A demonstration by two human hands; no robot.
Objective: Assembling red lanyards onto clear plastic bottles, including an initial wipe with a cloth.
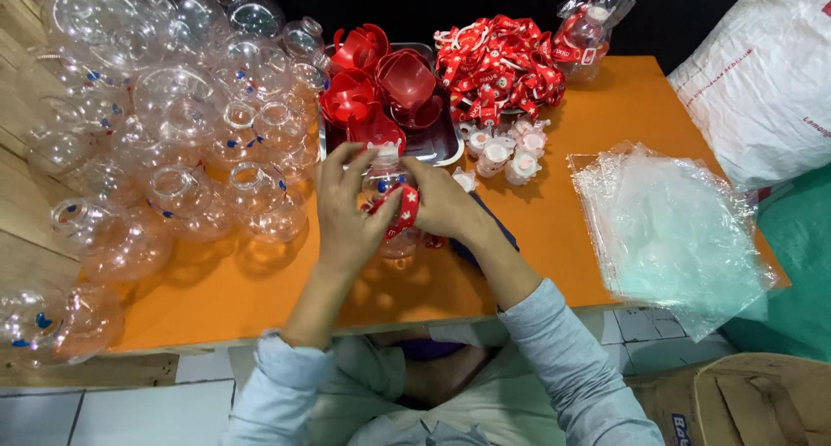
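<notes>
Over the orange table (571,152), my left hand (346,208) and my right hand (441,205) together hold a clear round plastic bottle (385,179). A red strap with white marks (402,212) wraps around the bottle between my fingers; my right hand pinches it. My left fingers rest on the bottle's upper left side. The lower part of the bottle is hidden behind my hands.
Several clear round bottles (182,143) crowd the table's left side. A metal tray of red cups (381,87) sits behind my hands, a heap of red straps (498,65) and white caps (506,152) to its right. A stack of clear plastic bags (671,230) lies right.
</notes>
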